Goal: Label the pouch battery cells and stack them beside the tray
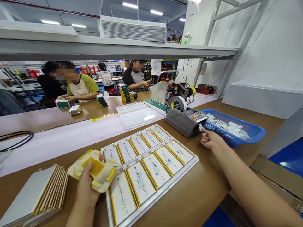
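1. Pinching a small white strip (200, 126), the fingertips of the right hand (210, 138) are closed on its near end.
2. The strip is just past those fingertips, and its long way seems to point from them to the front of the gray machine (181, 121). The right hand is much nearer to it than the left hand (86, 186).
3. The left hand is clamped on a cream and yellow holder (95, 167), thumb on top. The holder slants across, just past the palm.
4. To the left hand's right is the tray (196, 160) of flat packs. A blue basket (259, 135) is beside the right hand, on its far right.
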Demonstrator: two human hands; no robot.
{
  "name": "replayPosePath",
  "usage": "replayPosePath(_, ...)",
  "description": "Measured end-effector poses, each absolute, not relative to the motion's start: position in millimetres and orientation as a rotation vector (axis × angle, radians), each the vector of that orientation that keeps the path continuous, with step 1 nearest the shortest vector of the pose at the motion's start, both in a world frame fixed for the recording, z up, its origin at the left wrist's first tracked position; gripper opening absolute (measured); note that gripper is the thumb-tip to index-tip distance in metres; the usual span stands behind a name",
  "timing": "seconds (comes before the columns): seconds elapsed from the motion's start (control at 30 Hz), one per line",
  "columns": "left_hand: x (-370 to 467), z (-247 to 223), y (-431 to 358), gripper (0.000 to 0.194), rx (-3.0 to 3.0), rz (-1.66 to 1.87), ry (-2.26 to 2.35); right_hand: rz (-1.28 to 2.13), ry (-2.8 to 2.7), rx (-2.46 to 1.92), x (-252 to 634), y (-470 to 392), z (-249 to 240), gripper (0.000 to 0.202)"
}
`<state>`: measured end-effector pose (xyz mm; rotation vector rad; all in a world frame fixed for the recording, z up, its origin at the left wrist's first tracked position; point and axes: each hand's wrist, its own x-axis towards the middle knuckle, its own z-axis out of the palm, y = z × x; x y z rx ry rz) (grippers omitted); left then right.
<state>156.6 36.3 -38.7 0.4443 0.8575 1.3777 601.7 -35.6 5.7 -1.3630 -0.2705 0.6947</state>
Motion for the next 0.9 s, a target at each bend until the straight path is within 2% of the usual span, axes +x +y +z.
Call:
replayPosePath(0.1, 149.9, -39.0, 33.3, 0.020, 0.366, 1.467, 0.762, 0.379, -0.258, -1.428, 569.1, -42.3, 20.0, 0.027)
replayPosePath(0.17, 145.7, -37.8, 30.1, 0.018, 0.337, 1.456, 0.679, 0.225, -0.581, -1.488, 531.8, -44.5, 26.2, 0.017)
replayPosePath(0.2, 143.7, -37.1, 29.0, 0.018, 0.331, 1.452, 0.646, 0.237, -0.887, -1.522, 508.3, -44.0, 27.6, 0.016)
replayPosePath(0.27, 140.0, -36.4, 27.5, 0.018, 0.298, 1.455, 0.643, 0.502, -1.699, -1.539, 453.4, -41.2, 26.6, 0.019)
replayPosePath(0.33, 136.9, -36.7, 26.4, 0.020, 0.254, 1.468, 0.671, 0.635, -2.264, -1.380, 395.4, -36.9, 22.2, 0.021)
replayPosePath(0.47, 132.7, -39.0, 26.0, 0.017, 0.211, 1.489, 0.672, 0.631, -2.840, -1.296, 311.9, -23.7, 7.8, 0.026)
replayPosePath(0.6, 133.4, -40.0, 27.1, 0.014, 0.193, 1.491, 0.668, 0.559, -2.973, -1.462, 293.4, -12.9, -10.7, 0.043)
replayPosePath(0.73, 137.8, -38.1, 25.1, 0.018, 0.231, 1.422, 0.660, 0.539, -2.823, -1.662, 299.3, -10.2, -19.5, 0.063)
replayPosePath(0.8, 139.8, -36.8, 23.4, 0.019, 0.240, 1.408, 0.661, 0.563, -2.735, -1.741, 299.3, -9.0, -20.2, 0.058)
replayPosePath(0.9, 141.0, -35.4, 20.9, 0.018, 0.240, 1.412, 0.681, 0.553, -2.638, -1.786, 298.5, -5.2, -20.0, 0.034)
